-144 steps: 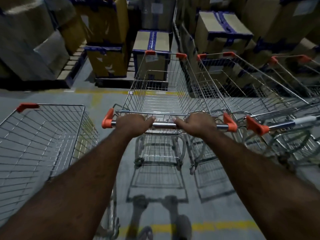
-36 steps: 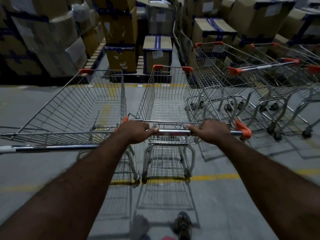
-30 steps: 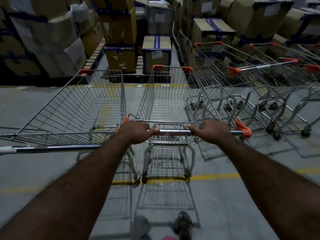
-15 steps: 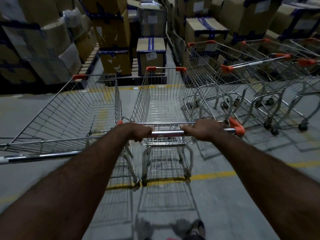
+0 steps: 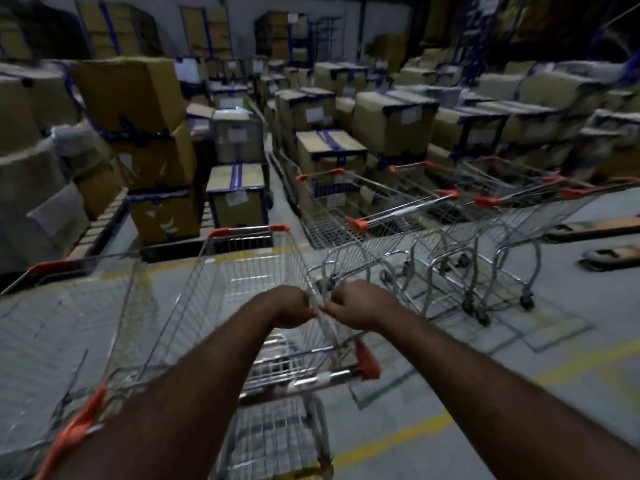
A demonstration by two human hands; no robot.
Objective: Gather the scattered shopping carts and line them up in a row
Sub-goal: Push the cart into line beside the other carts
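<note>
Left hand (image 5: 289, 306), right hand (image 5: 353, 304) close together; fingers curled, seemingly gripping cart (image 5: 239, 282) rim (view blurred)

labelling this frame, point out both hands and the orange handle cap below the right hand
left hand (image 5: 291, 306), head view, its back
right hand (image 5: 353, 304), head view, its back
orange handle cap (image 5: 367, 360), head view, cap's middle

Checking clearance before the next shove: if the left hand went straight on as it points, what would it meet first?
The left hand grips the right side rim of the silver wire shopping cart, so that rim comes first. Beyond it, probably the neighbouring orange-handled wire cart, though blur hides depth.
</note>
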